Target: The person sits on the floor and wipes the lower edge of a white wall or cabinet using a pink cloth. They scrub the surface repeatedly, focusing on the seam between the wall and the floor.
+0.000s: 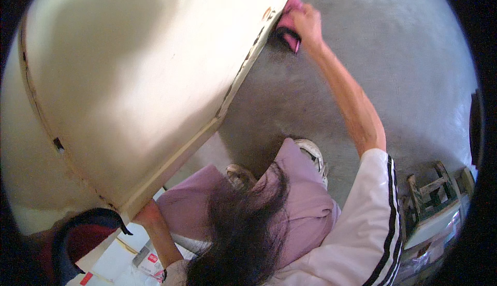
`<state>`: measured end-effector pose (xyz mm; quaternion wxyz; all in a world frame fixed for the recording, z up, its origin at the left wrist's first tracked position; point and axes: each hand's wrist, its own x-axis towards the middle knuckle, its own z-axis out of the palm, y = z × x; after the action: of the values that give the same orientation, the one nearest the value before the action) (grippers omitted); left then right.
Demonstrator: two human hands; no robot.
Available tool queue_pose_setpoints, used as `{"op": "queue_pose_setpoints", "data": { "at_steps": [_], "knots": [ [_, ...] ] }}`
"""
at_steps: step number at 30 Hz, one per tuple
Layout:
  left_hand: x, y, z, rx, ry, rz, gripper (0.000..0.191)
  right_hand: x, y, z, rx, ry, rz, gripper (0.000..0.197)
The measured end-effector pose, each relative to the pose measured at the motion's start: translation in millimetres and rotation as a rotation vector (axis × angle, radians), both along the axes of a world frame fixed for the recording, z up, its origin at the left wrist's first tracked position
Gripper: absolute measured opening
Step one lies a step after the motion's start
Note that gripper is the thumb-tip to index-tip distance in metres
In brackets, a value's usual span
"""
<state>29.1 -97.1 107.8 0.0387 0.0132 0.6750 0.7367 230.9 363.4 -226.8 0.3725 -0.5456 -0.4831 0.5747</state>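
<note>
My right hand point(308, 23) grips a bunched pink cloth point(287, 20) with a dark band, out at the far right edge of a large cream panel point(155, 72). The cloth lies against or very near that edge, where the finish is chipped and dark in spots. At the lower left, my left hand point(144, 211) meets the panel's near corner; its fingers are hidden behind the edge. A dark curved strap or rim point(83, 218) with red inside it lies beside this corner.
White boxes point(149, 262) bearing print sit below my left forearm. Grey floor point(388, 53) stretches to the right, under my shoe point(310, 152). A small worn wooden stool point(431, 192) and plastic-wrapped items point(431, 253) stand at the lower right. Dark hair point(248, 224) hangs across the lower view.
</note>
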Motion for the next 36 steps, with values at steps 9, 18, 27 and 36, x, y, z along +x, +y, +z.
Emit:
{"op": "queue_pose_setpoints", "data": {
  "at_steps": [9,18,27,36],
  "knots": [
    [18,28,2,0.045,0.034,0.020,0.065,-20,-110,34,-0.167,0.050,0.247,0.018],
    [16,36,2,-0.078,0.097,-0.018,0.068,-39,-97,26,0.091,-0.119,-0.004,0.013],
    [19,48,0,-0.001,0.050,0.036,0.069,-46,-149,41,0.208,-0.193,0.095,0.014],
    [28,57,5,0.069,0.059,0.049,0.067,-48,-149,58,0.231,-0.250,0.183,0.025]
  ]
}}
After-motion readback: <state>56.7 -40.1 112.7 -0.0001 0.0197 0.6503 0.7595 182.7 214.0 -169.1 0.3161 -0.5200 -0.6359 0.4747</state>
